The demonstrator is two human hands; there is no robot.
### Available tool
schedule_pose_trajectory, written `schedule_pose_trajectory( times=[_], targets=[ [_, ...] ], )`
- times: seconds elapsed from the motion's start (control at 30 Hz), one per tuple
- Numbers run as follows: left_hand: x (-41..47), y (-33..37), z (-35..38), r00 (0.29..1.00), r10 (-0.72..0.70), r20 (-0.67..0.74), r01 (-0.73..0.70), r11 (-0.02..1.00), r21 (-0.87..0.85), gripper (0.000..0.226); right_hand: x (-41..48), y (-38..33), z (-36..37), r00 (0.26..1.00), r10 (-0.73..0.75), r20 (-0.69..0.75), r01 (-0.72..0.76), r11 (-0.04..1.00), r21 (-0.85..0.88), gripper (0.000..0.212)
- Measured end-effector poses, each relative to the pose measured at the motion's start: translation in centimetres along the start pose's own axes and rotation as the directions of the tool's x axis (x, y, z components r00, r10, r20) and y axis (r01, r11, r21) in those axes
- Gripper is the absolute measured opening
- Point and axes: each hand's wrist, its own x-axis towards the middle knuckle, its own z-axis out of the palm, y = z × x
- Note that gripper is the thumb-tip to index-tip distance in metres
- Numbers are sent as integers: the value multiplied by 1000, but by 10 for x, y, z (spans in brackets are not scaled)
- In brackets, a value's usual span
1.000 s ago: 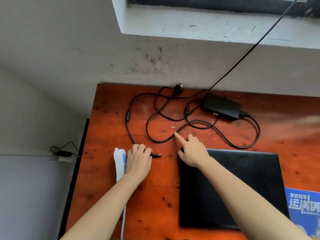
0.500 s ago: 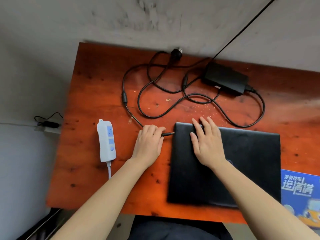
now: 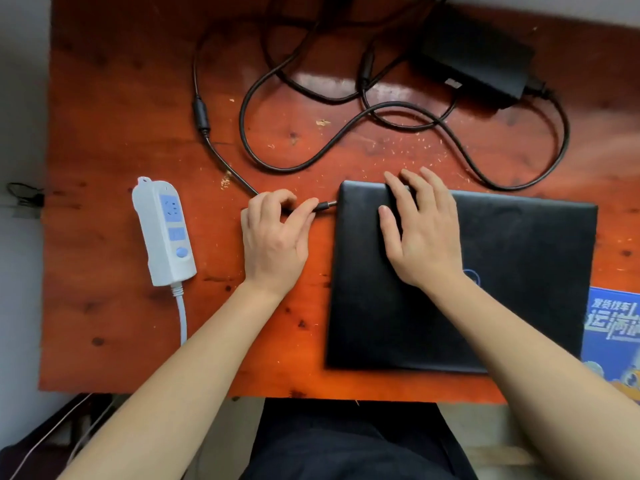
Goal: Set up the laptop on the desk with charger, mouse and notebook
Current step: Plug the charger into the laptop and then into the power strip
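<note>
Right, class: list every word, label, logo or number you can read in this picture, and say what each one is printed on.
Blue printed item at the desk's right edge: large white Chinese characters in two rows, partly cut off by the frame, too blurred to quote reliably.
Laptop lid: a small round logo beside the right hand, unreadable.
Power strip: socket and button markings only, no legible text.
Charger brick: a pale label patch, too small to read.
</note>
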Motion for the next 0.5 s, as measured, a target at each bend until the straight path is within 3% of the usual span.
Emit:
schedule_pose_trajectory(
  times=[0.5],
  targets=[
    [4,-5,-1,995,96,-2,-96,989,-115,21,0,2,3,996,-17,-87,18,1000,7,50]
  ],
)
